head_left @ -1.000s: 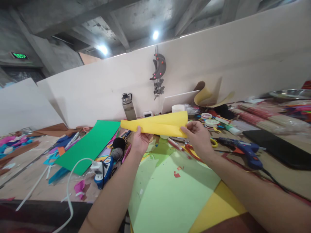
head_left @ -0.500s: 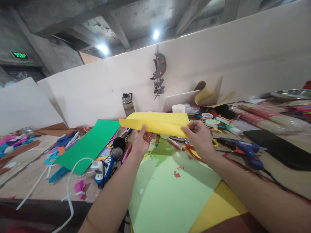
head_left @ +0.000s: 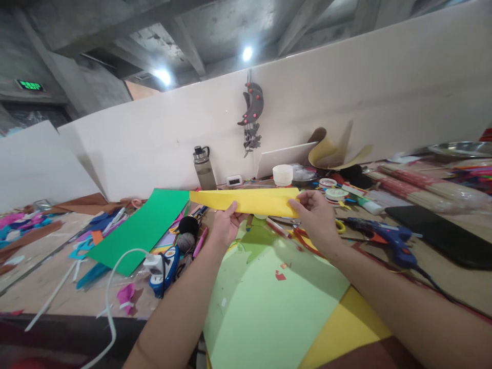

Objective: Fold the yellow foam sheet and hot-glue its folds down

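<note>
A folded yellow sheet (head_left: 261,200), paper or thin felt, is held up in the air above the table. My left hand (head_left: 227,225) pinches its lower edge left of the middle, thumb on the near face. At the right end, my right hand (head_left: 317,212) grips the sheet between thumb and fingers. Below lies a large light green sheet (head_left: 277,307) with small red scraps (head_left: 280,275) on it. Orange-handled scissors (head_left: 305,241) and a red-and-white pen (head_left: 277,226) lie under and beside my right hand.
A green sheet (head_left: 142,230), a blue power strip (head_left: 164,271) with a white cable and a black yarn ball (head_left: 188,225) lie left. At right are a blue glue gun (head_left: 395,241) and a black case (head_left: 442,237). A bottle (head_left: 204,168) and white cups (head_left: 282,175) stand behind.
The yellow sheet's raised back part has come down, so the sheet looks narrower, and a small white clock-like device now shows behind it. My left hand has shifted slightly right.
</note>
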`<state>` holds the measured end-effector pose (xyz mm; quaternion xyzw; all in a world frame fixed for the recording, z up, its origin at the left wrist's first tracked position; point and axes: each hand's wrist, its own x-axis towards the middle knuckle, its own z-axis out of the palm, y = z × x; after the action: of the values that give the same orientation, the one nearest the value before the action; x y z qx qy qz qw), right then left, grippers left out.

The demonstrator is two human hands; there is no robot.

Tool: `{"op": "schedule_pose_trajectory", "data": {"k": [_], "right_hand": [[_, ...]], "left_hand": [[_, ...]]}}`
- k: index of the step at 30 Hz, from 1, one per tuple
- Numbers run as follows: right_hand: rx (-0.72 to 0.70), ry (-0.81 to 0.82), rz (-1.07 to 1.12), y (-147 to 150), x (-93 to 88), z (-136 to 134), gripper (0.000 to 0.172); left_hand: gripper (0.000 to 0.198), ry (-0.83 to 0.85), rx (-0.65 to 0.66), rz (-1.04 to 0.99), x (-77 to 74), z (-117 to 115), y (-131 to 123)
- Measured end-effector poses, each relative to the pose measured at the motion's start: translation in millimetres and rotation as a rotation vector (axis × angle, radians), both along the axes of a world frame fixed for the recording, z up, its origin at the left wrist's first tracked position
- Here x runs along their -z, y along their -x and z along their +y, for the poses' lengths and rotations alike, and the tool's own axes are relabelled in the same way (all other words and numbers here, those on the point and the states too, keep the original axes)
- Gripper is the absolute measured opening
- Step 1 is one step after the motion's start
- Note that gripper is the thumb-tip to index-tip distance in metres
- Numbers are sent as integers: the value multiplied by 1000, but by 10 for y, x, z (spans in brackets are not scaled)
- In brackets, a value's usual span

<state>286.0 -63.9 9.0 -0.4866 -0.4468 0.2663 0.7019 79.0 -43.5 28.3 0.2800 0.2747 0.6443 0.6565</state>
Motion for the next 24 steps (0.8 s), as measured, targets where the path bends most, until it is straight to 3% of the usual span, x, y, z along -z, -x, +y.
{"op": "schedule_pose_trajectory", "data": {"k": [12,19,24], "right_hand": [[-68,-22,96,-13,-3,-2,27],[-366,115,324,19,-64,-56,36],[-540,169,316,85,-72,-131,36]], "left_hand": [[31,22,-34,14,-60,8,11],[29,24,-91,-14,-58,31,68],[29,-15,-108,-2,-56,34,68]]}}
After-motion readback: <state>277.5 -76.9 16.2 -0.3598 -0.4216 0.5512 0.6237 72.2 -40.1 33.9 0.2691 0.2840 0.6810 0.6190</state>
